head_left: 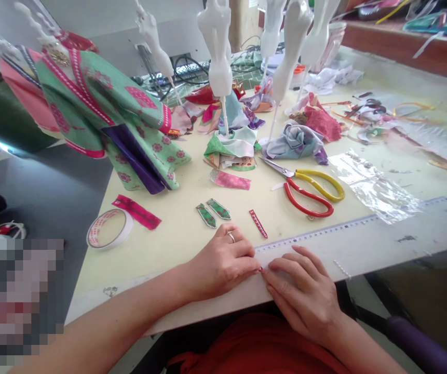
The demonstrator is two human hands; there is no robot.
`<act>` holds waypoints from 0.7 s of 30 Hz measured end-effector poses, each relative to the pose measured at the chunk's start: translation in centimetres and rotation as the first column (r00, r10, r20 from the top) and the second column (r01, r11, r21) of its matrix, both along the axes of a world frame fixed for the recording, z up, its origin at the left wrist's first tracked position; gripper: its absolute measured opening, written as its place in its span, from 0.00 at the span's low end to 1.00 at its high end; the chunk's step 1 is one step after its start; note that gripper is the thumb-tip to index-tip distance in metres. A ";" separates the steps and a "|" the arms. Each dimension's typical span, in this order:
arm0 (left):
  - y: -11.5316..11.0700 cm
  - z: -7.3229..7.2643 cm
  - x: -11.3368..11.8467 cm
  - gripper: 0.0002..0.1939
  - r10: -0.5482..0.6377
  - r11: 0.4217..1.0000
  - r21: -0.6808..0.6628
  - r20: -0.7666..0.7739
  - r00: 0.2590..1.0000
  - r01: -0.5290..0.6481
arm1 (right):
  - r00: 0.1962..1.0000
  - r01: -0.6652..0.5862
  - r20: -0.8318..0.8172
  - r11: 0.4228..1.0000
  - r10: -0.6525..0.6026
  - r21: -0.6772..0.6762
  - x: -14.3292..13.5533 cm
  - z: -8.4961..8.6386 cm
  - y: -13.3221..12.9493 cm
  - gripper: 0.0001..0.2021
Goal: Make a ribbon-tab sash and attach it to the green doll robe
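- The left hand (225, 259) pinches a small red piece (261, 269) at the bench's (176, 236) near edge; the right hand (305, 288) curls beside it, its grip impossible to tell.
- Both forearms come in low, probably to steady such tiny work.
- One ruler (320, 235) lies just beyond the fingers, perhaps for checking lengths.
- One pair of scissors (312, 192) lies near, handles toward the right, likely for easy reach.
- Counted: two green patches (206, 215), one red strip (258, 224), one tape roll (126, 236), at least five bare mannequins (215, 52).
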State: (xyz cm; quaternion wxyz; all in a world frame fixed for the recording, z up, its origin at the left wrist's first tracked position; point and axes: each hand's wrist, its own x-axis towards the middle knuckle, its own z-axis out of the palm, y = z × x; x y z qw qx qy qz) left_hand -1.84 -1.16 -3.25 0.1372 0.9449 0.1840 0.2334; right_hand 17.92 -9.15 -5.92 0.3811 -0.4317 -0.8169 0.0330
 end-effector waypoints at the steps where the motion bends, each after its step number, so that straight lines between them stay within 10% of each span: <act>1: 0.0 0.0 0.0 0.05 -0.001 1.000 -0.001 0.001 1.000 0.001 | 1.000 0.000 -0.005 1.000 0.000 0.000 0.0 0.0 0.0 0.11; 21: -0.1 -0.1 0.1 0.07 0.000 0.999 0.045 -0.028 1.000 0.001 | 1.000 -0.004 -0.014 1.000 0.004 -0.009 0.0 0.0 0.0 0.10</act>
